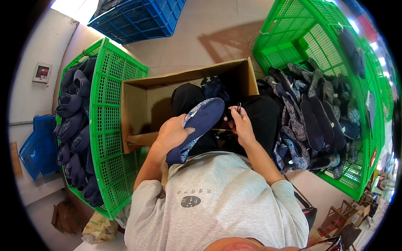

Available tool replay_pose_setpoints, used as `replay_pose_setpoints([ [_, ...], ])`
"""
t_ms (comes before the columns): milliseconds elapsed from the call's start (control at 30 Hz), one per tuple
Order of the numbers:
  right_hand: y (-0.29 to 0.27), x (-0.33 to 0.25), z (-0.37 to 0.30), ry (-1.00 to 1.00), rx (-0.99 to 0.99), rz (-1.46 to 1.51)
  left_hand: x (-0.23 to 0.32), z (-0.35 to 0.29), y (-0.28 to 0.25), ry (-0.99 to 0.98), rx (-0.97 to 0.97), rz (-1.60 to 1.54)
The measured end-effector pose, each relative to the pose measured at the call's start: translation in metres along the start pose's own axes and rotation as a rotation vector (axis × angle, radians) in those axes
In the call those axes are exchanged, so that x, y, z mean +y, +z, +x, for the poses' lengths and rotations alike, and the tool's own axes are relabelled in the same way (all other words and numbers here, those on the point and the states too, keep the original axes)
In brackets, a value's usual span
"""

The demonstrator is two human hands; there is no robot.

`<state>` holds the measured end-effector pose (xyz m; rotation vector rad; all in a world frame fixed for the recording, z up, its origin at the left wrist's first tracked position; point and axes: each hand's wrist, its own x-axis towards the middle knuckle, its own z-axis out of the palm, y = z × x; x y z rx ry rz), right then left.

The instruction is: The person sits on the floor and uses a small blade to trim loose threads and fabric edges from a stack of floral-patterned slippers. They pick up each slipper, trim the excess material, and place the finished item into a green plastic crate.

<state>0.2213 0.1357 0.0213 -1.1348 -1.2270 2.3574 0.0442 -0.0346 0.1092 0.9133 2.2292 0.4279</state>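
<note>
My left hand (171, 133) grips a navy slipper (206, 118) with a patterned floral edge, held tilted over my lap with its dark flat sole toward me. The thumb presses on the sole and the fingers wrap behind it. Just to the right, my right hand (243, 125) is closed around a small dark tool (239, 107) whose thin tip sticks up past the fingers. Its exact kind is hard to make out. The tool and the slipper's toe are close together but apart.
Beyond my knees stands an open cardboard box (142, 82) with dark items inside. A green crate (118, 96) of dark slippers is at left. On the right, another green crate (276, 42) stands by a heap of patterned slippers (295, 113). A blue crate (136, 23) sits far ahead.
</note>
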Motion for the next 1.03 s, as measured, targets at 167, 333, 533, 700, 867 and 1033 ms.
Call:
replay_pose_setpoints([
  [167,0.002,0.025,0.002,-0.208,-0.104,-0.184,0.003,-0.002,0.007,0.006,0.023,0.133],
  [333,0.012,0.028,-0.006,-0.278,-0.263,-0.339,0.004,-0.003,0.013,0.021,0.043,0.176],
  [533,0.021,0.043,-0.007,-0.323,-0.154,-0.359,0.006,-0.004,0.013,0.005,0.009,0.201],
  [700,0.021,0.05,-0.001,-0.406,-0.127,-0.405,0.01,-0.007,0.023,-0.021,-0.014,0.196],
  [867,0.019,0.035,-0.008,-0.294,0.006,0.036,0.023,-0.017,0.014,-0.022,0.016,0.22],
  [1033,-0.018,-0.007,0.006,0.005,-0.173,0.375,0.02,-0.03,-0.002,0.421,0.538,0.296],
])
